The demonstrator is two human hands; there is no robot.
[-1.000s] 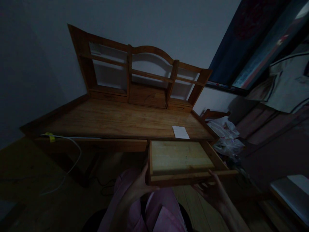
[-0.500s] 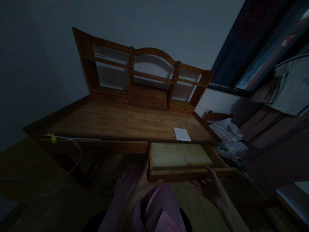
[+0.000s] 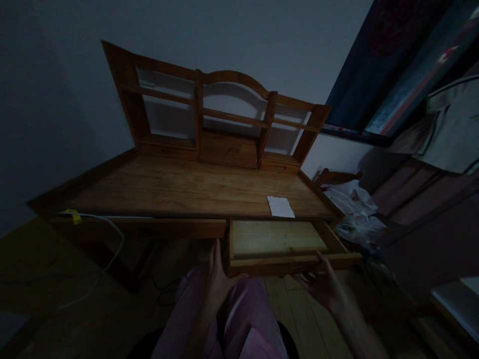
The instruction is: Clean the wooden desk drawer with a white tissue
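A wooden drawer (image 3: 284, 264) is pulled out from the right half of the desk (image 3: 179, 187), and a pale bottom panel shows inside it. My right hand (image 3: 325, 286) holds the drawer's front board, thumb over the top edge and fingers curled below. At the drawer's front left corner, my left hand (image 3: 217, 283) is held up with its thumb spread away from the fingers. It holds nothing. A white piece of paper (image 3: 280, 207) lies on the desktop just behind the drawer.
A wooden shelf unit (image 3: 228, 117) stands at the back of the desk. A white cable (image 3: 119, 244) with a yellow tag (image 3: 76, 217) hangs off the front left. Plastic bags (image 3: 354, 204) lie to the right, and my knees (image 3: 247, 309) are below the drawer.
The drawer has slid slightly inward, with my right hand still on its front. My left hand has come off the drawer's left side and moved a little left.
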